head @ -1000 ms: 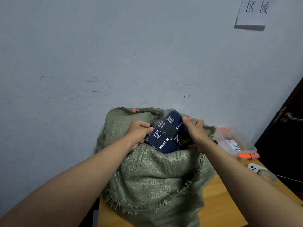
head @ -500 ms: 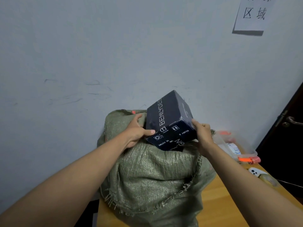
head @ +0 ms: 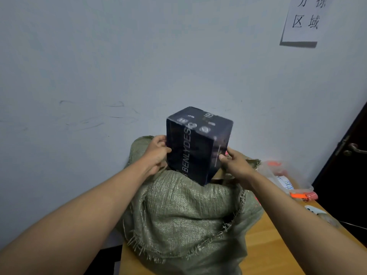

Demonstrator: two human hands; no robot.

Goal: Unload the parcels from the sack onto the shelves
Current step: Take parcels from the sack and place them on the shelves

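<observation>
A dark navy box parcel (head: pixel 195 147) with white lettering stands nearly upright above the mouth of a green woven sack (head: pixel 184 221). My left hand (head: pixel 157 150) grips its left side, thumb on the front face. My right hand (head: pixel 233 161) holds its lower right edge. Only the box's bottom corner overlaps the sack's rim. The sack sits on a wooden table (head: pixel 266 253) against the wall; what else it holds is hidden.
Clear plastic bags with orange items (head: pixel 286 181) lie on the table right of the sack, and a small white device (head: pixel 315 210) beyond them. A dark door with a handle (head: pixel 353 147) stands at the right. A paper sign (head: pixel 303 18) hangs on the wall.
Both hands have lifted the dark box up out of the sack and turned it from lying tilted to nearly upright.
</observation>
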